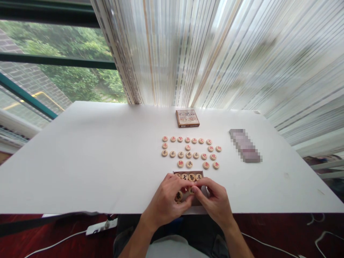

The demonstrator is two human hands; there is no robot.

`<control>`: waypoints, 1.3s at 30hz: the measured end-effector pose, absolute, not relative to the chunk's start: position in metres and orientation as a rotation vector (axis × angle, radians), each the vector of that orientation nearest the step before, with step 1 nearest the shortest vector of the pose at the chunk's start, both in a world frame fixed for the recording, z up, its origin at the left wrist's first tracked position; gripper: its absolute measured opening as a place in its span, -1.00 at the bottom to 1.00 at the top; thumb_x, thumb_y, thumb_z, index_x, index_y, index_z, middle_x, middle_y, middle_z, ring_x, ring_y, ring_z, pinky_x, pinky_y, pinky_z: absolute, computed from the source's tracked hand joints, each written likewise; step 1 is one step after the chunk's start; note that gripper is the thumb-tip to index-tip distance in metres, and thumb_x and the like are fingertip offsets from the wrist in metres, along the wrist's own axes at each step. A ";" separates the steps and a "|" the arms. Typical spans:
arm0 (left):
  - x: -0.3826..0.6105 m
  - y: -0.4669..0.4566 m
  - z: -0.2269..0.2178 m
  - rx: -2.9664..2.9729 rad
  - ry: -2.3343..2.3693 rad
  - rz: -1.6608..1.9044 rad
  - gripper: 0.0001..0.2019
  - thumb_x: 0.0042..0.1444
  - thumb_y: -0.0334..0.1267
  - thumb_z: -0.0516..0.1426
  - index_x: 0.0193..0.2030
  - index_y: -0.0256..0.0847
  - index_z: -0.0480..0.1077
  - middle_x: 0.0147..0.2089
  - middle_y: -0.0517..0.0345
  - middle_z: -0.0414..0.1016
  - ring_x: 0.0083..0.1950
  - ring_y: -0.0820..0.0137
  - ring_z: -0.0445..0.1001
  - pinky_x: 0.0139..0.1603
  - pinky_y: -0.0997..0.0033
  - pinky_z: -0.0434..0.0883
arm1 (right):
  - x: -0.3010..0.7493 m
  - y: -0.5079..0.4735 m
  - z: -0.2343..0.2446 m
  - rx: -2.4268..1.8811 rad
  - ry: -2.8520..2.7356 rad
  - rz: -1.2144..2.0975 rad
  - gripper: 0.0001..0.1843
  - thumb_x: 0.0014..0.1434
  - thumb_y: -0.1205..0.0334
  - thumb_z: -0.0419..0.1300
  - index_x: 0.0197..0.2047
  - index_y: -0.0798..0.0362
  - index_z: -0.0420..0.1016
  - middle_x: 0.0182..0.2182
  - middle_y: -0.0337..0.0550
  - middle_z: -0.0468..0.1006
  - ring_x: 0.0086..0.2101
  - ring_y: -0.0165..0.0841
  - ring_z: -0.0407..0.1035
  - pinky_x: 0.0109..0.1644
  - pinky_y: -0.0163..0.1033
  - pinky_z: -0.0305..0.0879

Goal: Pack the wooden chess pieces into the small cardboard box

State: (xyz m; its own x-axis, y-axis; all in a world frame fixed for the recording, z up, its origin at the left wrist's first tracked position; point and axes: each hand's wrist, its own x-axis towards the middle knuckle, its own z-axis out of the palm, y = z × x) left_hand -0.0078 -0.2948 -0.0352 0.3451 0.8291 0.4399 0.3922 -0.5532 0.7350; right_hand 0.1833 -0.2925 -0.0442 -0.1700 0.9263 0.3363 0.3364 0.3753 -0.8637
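Observation:
A shallow open box (203,174) of round wooden Chinese chess pieces lies at the table's front edge. Both my hands are over it. My left hand (170,193) curls its thumb and index finger around a chess piece (191,190) with a dark character. Against the same piece, my right hand (213,196) presses its thumb and index finger from the other side. Along the box's far side is a row of black-marked pieces (191,177); another black-marked piece (178,195) shows beneath my left hand. My fingers hide part of the box's inside.
Beyond the box, several red-marked pieces (187,140) and black-marked pieces (181,154) lie in rows on the white table (94,161). A flat printed box lid (187,118) sits farther back. At right is a blurred-out pinkish object (245,146). Striped curtains (172,53) hang behind.

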 end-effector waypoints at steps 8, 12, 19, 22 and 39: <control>-0.008 -0.295 -0.034 2.084 1.096 1.136 -0.71 0.15 -0.43 0.23 0.01 -0.13 0.42 -0.19 0.13 0.59 -0.20 0.30 0.52 -0.04 0.20 0.41 | 0.184 -0.294 -0.047 -1.151 -1.696 0.766 -0.92 0.29 0.30 0.24 -0.20 -0.03 0.57 -0.34 -0.18 0.66 -0.35 -0.32 0.56 -0.26 -0.29 0.48; -0.008 -0.295 -0.032 2.071 1.094 1.139 -0.69 0.18 -0.41 0.21 0.07 -0.11 0.42 -0.15 0.11 0.60 -0.16 0.29 0.52 -0.02 0.19 0.41 | 0.186 -0.295 -0.049 -1.123 -1.691 0.791 -0.85 0.30 0.33 0.19 -0.12 -0.03 0.57 -0.28 -0.14 0.66 -0.29 -0.30 0.57 -0.20 -0.26 0.51; -0.009 -0.295 -0.031 2.063 1.082 1.136 -0.70 0.26 -0.38 0.19 0.12 -0.10 0.40 -0.09 0.09 0.60 -0.12 0.29 0.51 0.03 0.17 0.39 | 0.187 -0.296 -0.049 -1.074 -1.700 0.813 -0.78 0.28 0.35 0.21 -0.04 -0.07 0.55 -0.22 -0.10 0.65 -0.22 -0.25 0.57 -0.13 -0.21 0.53; -0.010 -0.296 -0.032 2.028 1.068 1.132 -0.70 0.25 -0.40 0.20 0.10 -0.09 0.39 -0.11 0.12 0.58 -0.14 0.31 0.50 0.02 0.19 0.39 | 0.188 -0.296 -0.050 -1.058 -1.704 0.836 -0.78 0.27 0.36 0.21 -0.04 -0.07 0.54 -0.22 -0.11 0.64 -0.21 -0.24 0.57 -0.13 -0.20 0.53; -0.012 -0.297 -0.029 1.944 1.051 1.123 -0.64 0.25 -0.44 0.14 0.14 -0.04 0.37 -0.03 0.12 0.54 -0.05 0.30 0.48 0.07 0.23 0.40 | 0.187 -0.295 -0.050 -0.952 -1.697 0.949 -0.69 0.28 0.41 0.24 0.05 -0.10 0.48 -0.13 -0.11 0.56 -0.13 -0.27 0.49 -0.03 -0.14 0.48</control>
State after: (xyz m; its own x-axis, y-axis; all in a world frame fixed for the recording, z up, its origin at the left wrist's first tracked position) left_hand -0.0122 -0.2972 -0.0294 0.3117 0.8733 0.3744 0.3160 -0.4669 0.8259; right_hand 0.1868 -0.2948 -0.0503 -0.2583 0.9009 0.3486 0.1750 0.3986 -0.9003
